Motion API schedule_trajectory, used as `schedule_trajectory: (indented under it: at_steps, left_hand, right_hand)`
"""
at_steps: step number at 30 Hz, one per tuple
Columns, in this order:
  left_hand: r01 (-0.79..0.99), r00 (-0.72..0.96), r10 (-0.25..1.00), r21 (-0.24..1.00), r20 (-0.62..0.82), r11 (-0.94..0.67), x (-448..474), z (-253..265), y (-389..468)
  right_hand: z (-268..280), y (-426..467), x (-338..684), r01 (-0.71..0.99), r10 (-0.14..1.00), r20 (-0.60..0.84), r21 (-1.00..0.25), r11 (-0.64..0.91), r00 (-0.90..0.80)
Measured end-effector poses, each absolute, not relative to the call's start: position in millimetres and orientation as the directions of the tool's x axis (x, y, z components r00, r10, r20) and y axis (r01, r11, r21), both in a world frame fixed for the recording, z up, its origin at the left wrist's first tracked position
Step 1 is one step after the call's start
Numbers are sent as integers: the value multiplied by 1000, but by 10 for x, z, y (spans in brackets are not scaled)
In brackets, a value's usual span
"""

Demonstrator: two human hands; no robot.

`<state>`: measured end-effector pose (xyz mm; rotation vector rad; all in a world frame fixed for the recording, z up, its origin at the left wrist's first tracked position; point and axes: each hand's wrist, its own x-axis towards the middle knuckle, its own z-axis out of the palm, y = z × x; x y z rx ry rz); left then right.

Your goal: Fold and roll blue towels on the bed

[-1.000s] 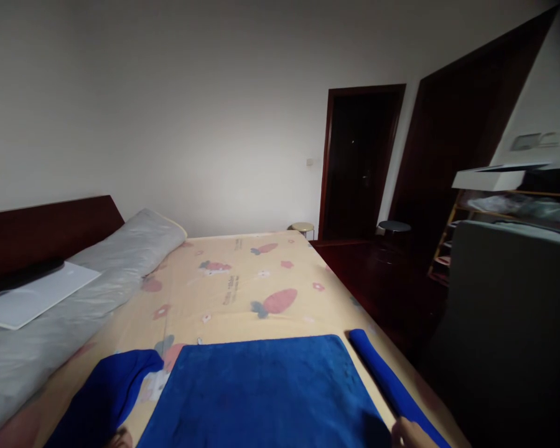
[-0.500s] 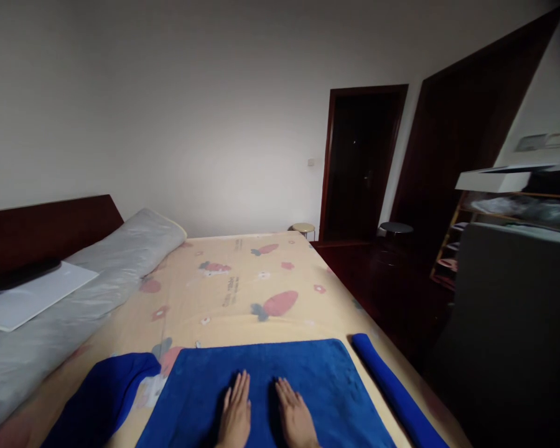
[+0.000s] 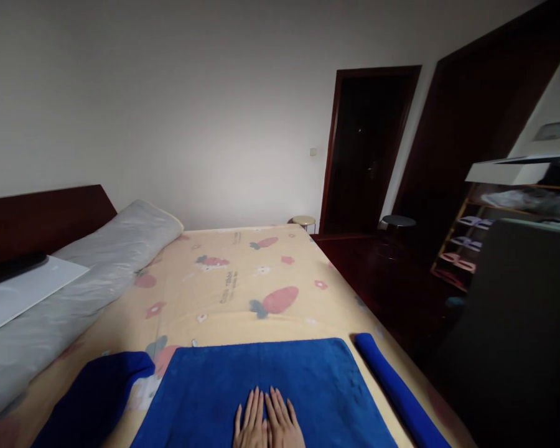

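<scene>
A blue cloth (image 3: 205, 386), towel-like, lies spread flat on the bed at the bottom middle of the head view. My left hand (image 3: 251, 423) rests palm down on it, fingers stretched out. Right beside it, my right hand (image 3: 284, 423) lies flat too, and the two hands touch at the thumbs. Neither holds anything. To the left is a crumpled darker blue cloth (image 3: 93, 395). Along the right side of the spread cloth lies a rolled or narrowly folded blue cloth (image 3: 396, 392).
The bed sheet (image 3: 242, 323) is yellow with a carrot print. A grey bolster-like bundle (image 3: 107, 258) runs along the left, bearing a white flat board (image 3: 42, 289) and a dark object. Two stools (image 3: 303, 221) and a shoe rack (image 3: 462, 261) stand beyond the bed.
My hands have come together from apart and drawn back toward me on the cloth. The camera view has shifted slightly. The cloths stay in place.
</scene>
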<state>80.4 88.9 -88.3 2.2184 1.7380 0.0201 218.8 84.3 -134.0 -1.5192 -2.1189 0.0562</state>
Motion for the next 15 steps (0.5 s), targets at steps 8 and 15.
schedule_trajectory:
  at_steps: [8, 15]
  left_hand:
    - [955, 212, 965, 243, -154, -171, 741, -895, 867]
    - [974, 105, 993, 207, -48, -93, 523, -884, 807]
  right_hand:
    - [-1275, 831, 2225, 889, 946, 259, -359, 283, -197]
    - [-1184, 751, 2556, 926, 965, 236, -329, 186, -110]
